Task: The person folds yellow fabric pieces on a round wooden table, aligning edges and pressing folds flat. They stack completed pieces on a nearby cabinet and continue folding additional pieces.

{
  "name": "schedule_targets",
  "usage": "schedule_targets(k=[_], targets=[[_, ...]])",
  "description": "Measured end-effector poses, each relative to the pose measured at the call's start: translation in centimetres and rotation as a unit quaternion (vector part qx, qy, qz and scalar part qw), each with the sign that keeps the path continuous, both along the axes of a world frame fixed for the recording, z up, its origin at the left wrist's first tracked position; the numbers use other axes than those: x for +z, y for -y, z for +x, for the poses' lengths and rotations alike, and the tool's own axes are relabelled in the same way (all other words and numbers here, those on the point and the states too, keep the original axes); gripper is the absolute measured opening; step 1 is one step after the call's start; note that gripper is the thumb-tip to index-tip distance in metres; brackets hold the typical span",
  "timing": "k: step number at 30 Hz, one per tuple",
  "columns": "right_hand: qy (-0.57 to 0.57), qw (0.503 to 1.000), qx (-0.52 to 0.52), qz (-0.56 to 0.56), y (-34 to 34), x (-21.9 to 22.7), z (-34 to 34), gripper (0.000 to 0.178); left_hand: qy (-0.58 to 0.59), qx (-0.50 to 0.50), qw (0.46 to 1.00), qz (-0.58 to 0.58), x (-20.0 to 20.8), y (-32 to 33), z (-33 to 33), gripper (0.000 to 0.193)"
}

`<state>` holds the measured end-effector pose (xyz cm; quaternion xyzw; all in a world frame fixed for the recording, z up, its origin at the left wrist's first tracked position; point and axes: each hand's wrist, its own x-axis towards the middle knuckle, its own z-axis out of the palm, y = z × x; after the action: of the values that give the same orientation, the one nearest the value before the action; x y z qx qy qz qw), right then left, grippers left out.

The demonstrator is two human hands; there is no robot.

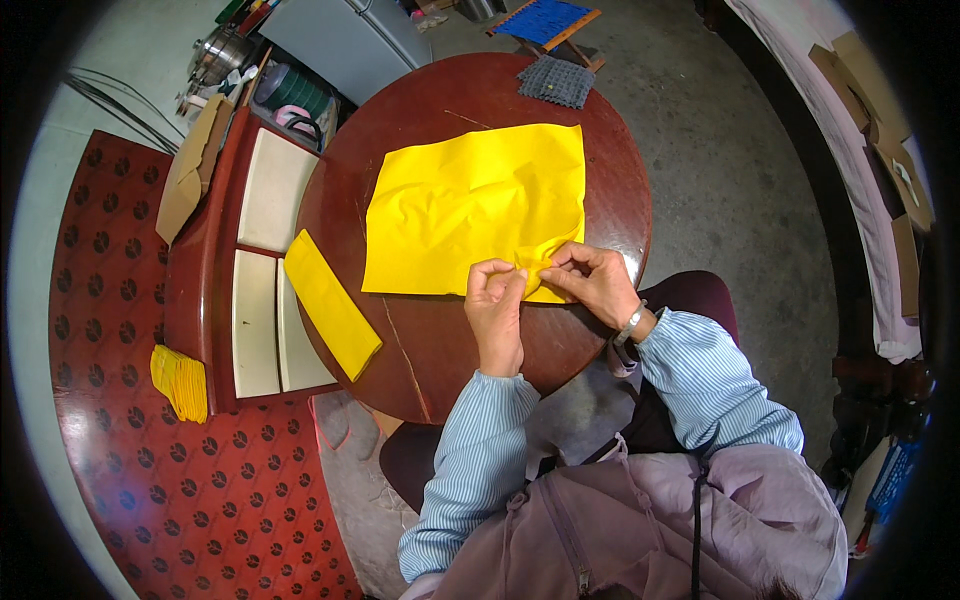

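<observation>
head view: worn on the head, looking steeply down, close over the round table (440, 375)
lens: fisheye, edges bent

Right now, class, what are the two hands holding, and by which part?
Both the left hand and the right hand pinch the yellow paper sheet at its near edge, close to the right corner, where it is creased on the round table.
</observation>
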<state>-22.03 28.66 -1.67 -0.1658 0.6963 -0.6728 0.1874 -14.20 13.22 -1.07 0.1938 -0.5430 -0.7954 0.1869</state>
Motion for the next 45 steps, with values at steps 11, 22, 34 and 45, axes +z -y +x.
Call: schedule_targets(k=[11, 22, 34, 45], targets=[[-0.017, 1.000, -0.003, 0.002, -0.1, -0.5, 0.1, 0.015, 0.004, -0.021, 0.999, -0.046, 0.1, -0.2, 0.1, 0.011], [-0.050, 0.999, -0.006, 0.020, -0.1, 0.1, 0.3, 0.017, 0.028, -0.036, 0.999, -0.030, 0.4, -0.1, 0.2, 0.016], [-0.054, 0.998, 0.002, 0.019, -0.3, 0.1, 0.2, 0.018, 0.041, -0.016, 0.999, -0.020, 0.5, -0.3, 0.0, 0.017], [-0.098, 0.994, -0.029, 0.040, -0.9, 0.8, 0.7, 0.018, 0.043, -0.011, 0.999, -0.019, 0.6, -0.4, 0.2, 0.017]])
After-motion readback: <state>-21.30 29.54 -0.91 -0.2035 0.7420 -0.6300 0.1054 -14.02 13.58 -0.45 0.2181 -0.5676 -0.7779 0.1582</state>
